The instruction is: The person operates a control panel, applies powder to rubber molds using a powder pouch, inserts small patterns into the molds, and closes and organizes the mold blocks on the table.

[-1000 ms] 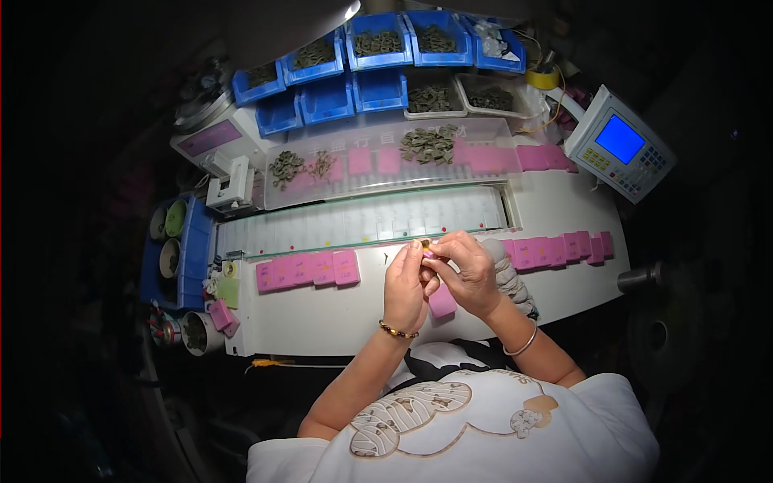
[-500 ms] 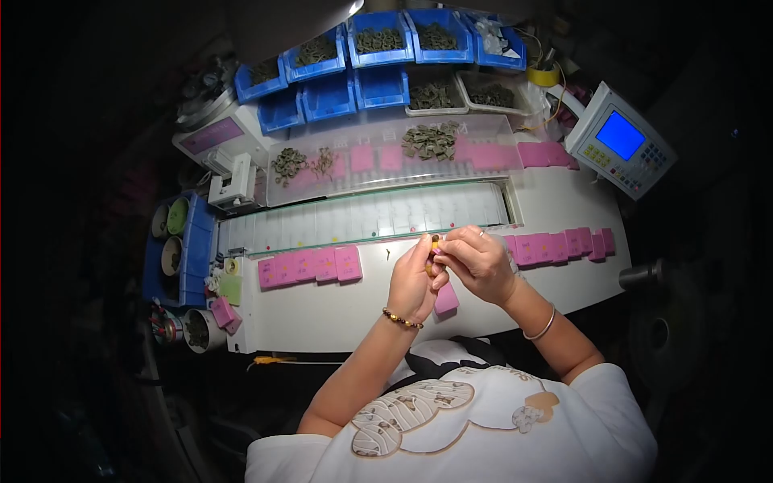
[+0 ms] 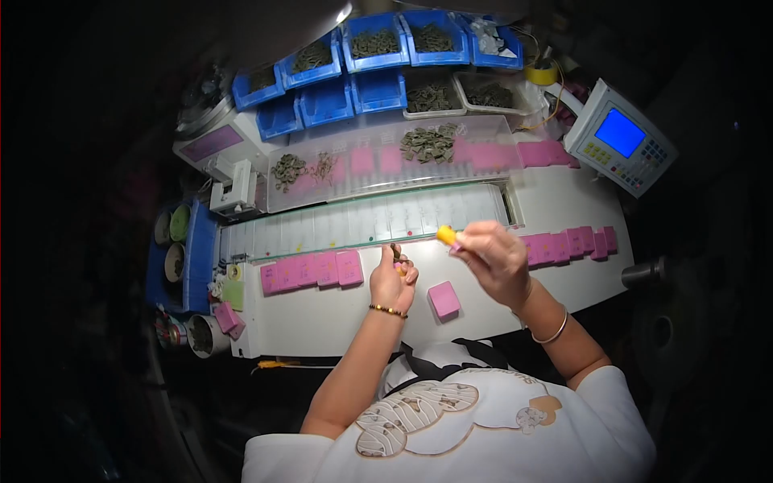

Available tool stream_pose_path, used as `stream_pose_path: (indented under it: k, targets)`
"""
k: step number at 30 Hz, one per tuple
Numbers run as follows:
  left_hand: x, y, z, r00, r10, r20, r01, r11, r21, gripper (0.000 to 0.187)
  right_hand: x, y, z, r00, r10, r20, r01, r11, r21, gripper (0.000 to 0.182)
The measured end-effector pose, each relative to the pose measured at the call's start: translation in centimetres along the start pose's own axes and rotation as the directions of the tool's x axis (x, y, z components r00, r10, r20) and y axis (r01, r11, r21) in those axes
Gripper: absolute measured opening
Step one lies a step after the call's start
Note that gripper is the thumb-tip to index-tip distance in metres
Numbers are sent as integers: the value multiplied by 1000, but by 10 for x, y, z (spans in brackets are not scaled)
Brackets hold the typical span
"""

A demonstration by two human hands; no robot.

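Note:
My left hand [image 3: 391, 282] is closed above the white table [image 3: 362, 318], pinching a small dark piece [image 3: 395, 250] at its fingertips; something pinkish and yellow shows among its fingers. To the right, my right hand [image 3: 493, 256] pinches a small yellow object [image 3: 446, 235], too small to name, in front of the glass-edged strip [image 3: 354, 227]. Between and below the hands a single pink block [image 3: 444, 299] lies on the table. The two hands are apart.
Rows of pink blocks lie at left [image 3: 312, 271] and right [image 3: 564, 246]. Behind are a clear tray [image 3: 370, 177] with dark green pieces, blue bins [image 3: 375, 60] and a keypad console [image 3: 622, 138]. A blue crate [image 3: 197, 266] with cups stands at the left.
My hands have separated: the left moved left and slightly down, the right moved right with the yellow object. The single pink block now shows fully.

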State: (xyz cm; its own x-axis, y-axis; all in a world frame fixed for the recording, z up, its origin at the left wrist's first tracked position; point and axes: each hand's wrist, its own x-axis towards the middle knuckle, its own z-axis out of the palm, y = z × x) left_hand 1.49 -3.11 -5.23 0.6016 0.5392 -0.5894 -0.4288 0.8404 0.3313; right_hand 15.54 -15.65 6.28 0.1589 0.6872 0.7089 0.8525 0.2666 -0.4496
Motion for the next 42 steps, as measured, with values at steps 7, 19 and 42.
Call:
stream_pose_path:
  k: [7,19,42]
  targets:
    - [-42,13,41,916,262,305,-390,762,517,31,-2,14,9,601,688,407,-581,25,814,14]
    - [-55,15,37,520,500,692,-796,-9,605,27,-20,6,42,428,566,705,-679,-313,664,20]
    - [-53,47,2,793,-218,569,-438,447,780,14,-6,12,30,432,406,805,-834,-160,528,20]
